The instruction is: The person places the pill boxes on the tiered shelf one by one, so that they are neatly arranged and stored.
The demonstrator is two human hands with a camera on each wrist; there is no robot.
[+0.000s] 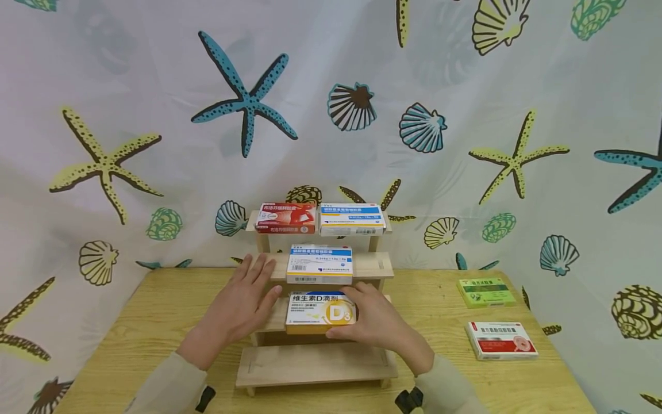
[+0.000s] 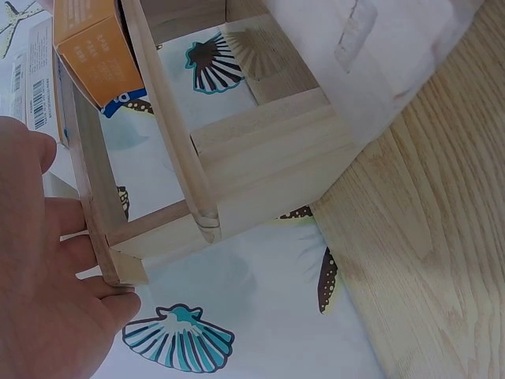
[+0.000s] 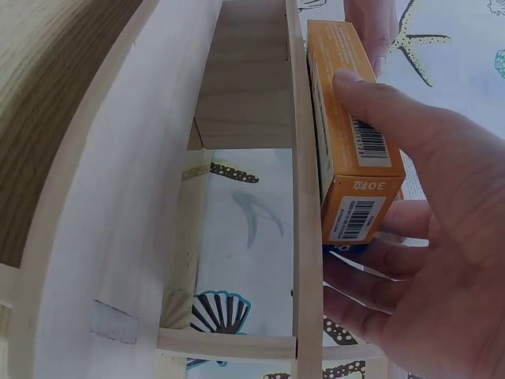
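A white and orange vitamin D drops box (image 1: 312,310) sits on the third tier down of a wooden stepped rack (image 1: 315,365). My right hand (image 1: 380,319) grips that box at its right end. In the right wrist view the thumb (image 3: 379,99) presses its orange side, with fingers around the back. My left hand (image 1: 240,299) rests at the rack's left side, its fingers extended toward the second tier. The left wrist view has its fingertips (image 2: 118,304) touching the wooden shelf end. A blue and white medicine box (image 1: 319,264) lies on the second tier, just above.
The top tier bears a red medicine box (image 1: 286,218) and another blue and white box (image 1: 353,219). To the right, a green box (image 1: 486,292) and a white and red box (image 1: 501,340) lie on the wooden table (image 1: 434,374). A patterned cloth (image 1: 320,161) hangs behind.
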